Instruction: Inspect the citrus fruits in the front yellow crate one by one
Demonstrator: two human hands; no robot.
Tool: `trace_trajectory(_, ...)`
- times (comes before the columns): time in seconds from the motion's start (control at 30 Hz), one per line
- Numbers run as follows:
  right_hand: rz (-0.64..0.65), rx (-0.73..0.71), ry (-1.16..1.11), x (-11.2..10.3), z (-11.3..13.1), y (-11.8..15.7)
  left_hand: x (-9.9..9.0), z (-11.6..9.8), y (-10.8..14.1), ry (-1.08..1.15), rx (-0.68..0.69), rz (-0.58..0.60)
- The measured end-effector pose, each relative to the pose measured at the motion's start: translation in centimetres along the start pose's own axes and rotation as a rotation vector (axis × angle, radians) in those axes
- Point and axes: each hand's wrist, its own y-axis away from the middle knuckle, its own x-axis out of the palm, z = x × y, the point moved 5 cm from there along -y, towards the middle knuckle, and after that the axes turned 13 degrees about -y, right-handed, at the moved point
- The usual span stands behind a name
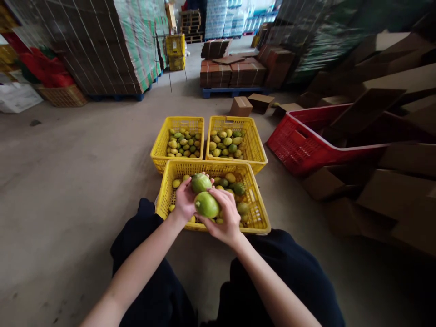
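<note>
Over the near yellow crate (211, 165), both of my hands hold fruit that look like lemons. My left hand (185, 200) is closed round a green lemon (200, 182), its fingertips showing on the far side. A second green lemon (206, 204), with a pale nub at its end, is gripped by my right hand (225, 213). The two fruit sit close together, one just above the other in view. Below them in the crate lie several yellow and dark green fruit (237, 188), partly hidden by my hands.
Two more yellow crates, left (160, 147) and right (255, 141), stand just beyond with similar fruit. A red crate (293, 145) with cardboard is at the right, among cardboard boxes (402, 190). Flattened cartons on a blue pallet (235, 92) and a wrapped stack (98, 45) stand farther back.
</note>
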Motion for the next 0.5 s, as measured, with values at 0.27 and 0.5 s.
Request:
trace_trajectory(0.27, -0.244, 0.405, -0.261, -1.6, -2.5, -0.3, -0.2, -4.7, 1.0, -0.398, 0.488, -0.291)
trace_trajectory(0.5, -0.107, 0.368, -0.157, 0.1, -2.9, 0.2, 0.6, -5.3, 2.7, -0.718, 0.771, -0.384)
